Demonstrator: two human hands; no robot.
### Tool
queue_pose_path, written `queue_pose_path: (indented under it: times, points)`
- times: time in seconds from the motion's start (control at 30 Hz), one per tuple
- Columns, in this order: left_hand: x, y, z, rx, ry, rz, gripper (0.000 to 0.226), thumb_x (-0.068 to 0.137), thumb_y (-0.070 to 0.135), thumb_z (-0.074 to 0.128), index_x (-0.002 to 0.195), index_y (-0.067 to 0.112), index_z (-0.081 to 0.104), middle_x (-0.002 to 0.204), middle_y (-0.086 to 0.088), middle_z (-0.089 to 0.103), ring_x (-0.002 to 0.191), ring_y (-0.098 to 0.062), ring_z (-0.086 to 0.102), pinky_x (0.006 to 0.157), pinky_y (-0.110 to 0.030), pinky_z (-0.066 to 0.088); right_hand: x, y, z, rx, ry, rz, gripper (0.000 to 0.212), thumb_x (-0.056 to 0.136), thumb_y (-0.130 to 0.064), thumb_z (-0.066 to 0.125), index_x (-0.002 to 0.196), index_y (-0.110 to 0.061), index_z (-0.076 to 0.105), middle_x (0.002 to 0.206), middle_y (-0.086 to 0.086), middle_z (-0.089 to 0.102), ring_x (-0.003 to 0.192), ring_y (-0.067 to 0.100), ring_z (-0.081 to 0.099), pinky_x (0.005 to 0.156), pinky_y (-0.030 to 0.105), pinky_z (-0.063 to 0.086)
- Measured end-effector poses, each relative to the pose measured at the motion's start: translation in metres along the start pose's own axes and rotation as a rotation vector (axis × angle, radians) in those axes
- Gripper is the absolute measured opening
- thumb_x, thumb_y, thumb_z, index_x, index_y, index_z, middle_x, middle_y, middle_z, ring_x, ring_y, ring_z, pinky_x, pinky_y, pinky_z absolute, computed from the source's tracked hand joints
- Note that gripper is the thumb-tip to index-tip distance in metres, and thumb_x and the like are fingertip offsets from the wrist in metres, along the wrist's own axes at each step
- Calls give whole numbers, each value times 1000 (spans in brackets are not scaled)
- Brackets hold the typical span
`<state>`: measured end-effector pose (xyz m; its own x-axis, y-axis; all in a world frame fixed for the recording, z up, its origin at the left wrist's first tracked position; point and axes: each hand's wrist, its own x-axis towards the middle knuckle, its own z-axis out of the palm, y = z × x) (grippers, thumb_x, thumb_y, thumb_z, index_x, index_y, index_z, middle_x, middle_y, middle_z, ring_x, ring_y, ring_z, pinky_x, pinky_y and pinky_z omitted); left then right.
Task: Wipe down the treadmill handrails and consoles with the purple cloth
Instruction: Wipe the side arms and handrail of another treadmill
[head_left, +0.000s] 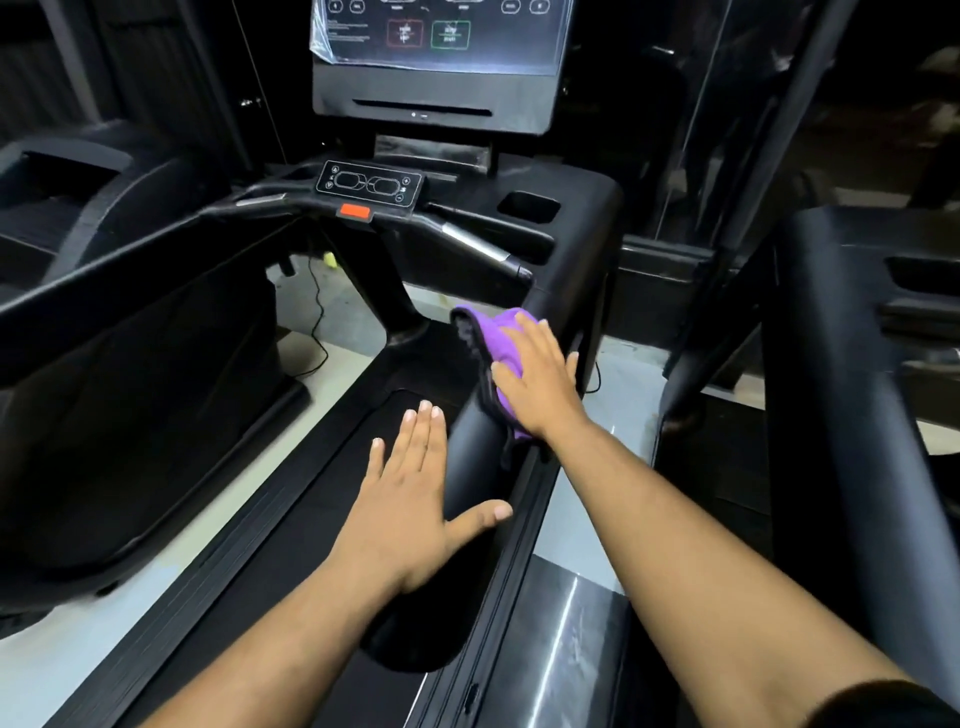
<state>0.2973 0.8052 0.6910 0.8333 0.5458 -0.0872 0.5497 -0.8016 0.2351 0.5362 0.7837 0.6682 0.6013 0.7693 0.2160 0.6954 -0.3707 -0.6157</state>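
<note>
The purple cloth (500, 338) lies on the black right handrail (475, 457) of the treadmill, a little below where the rail meets the console deck. My right hand (537, 379) presses flat on the cloth with straight fingers. My left hand (410, 488) lies open further down the same rail, its palm against the inner side and its thumb stretched across the rail's top. The small control panel (370, 186) with a red stop button (355, 211) sits at the centre of the console. The screen (441, 31) stands above it, covered in plastic film.
The left handrail (119, 270) runs across the left side. The running belt (332, 467) lies below my arms. A second treadmill's rail (852, 389) stands at the right, another machine at far left. A black cable (317, 322) trails on the pale floor.
</note>
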Motion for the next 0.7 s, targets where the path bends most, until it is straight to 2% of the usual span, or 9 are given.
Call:
queue_pose_path:
  times: [0.07,0.13,0.23,0.3,0.43,0.53,0.57,0.63,0.7]
  points:
    - [-1,0,-1,-10,5,-1,127,65,101,1,156,18,-29,161,6,-37,148,-8,-37,123,-38,-17,14,-5,1,18,11,67,57,99,-38,51,154,-25,41,170,-9,15,158,17,1,124,62,2]
    - [1,-1,1,-35,11,9,130,63,103,0,157,18,-28,161,6,-36,149,-8,-35,124,-38,-16,1,-4,9,20,29,44,55,100,-39,51,152,-23,45,170,-9,17,158,18,3,125,58,9]
    - [1,-2,1,-136,50,14,133,62,105,1,160,18,-23,165,5,-30,151,-7,-30,127,-42,-12,-52,-13,22,120,68,-38,65,93,-46,43,153,-22,45,168,-9,23,158,19,7,125,55,14]
    - [-3,-3,1,-245,116,1,135,61,106,2,161,18,-19,169,3,-23,154,-7,-24,128,-44,-10,-92,-22,30,216,91,-71,70,90,-49,37,157,-26,38,168,-9,23,158,17,5,127,52,12]
    - [-20,-5,-5,-454,238,-113,138,59,106,0,164,17,-4,173,0,-4,159,-12,-7,128,-46,-3,-152,-37,47,325,108,-117,65,94,-44,40,157,-41,23,168,-11,21,159,14,1,128,47,13]
    - [-53,-7,0,-521,251,-159,139,58,107,2,166,19,7,173,1,6,159,-14,0,127,-52,2,-198,-68,50,325,73,-130,67,91,-43,38,149,-67,14,167,-21,16,158,9,-2,128,49,12]
    - [-65,-8,5,-538,238,-163,136,59,107,4,165,21,11,173,0,11,159,-16,4,127,-55,4,-211,-78,51,319,54,-119,67,89,-44,35,150,-66,15,166,-25,13,158,8,-3,128,49,11]
    - [-95,-16,18,-605,226,-162,122,66,105,13,160,29,28,165,-1,35,155,-24,24,124,-61,17,-239,-99,53,296,14,-97,72,85,-45,32,156,-47,23,162,-31,9,157,6,-4,128,49,11]
    - [-129,-26,20,-719,217,-131,94,78,98,28,143,34,50,140,2,60,134,-22,53,115,-54,37,-267,-116,53,282,-31,-98,73,85,-47,31,158,-38,27,163,-28,11,157,7,-4,128,49,11]
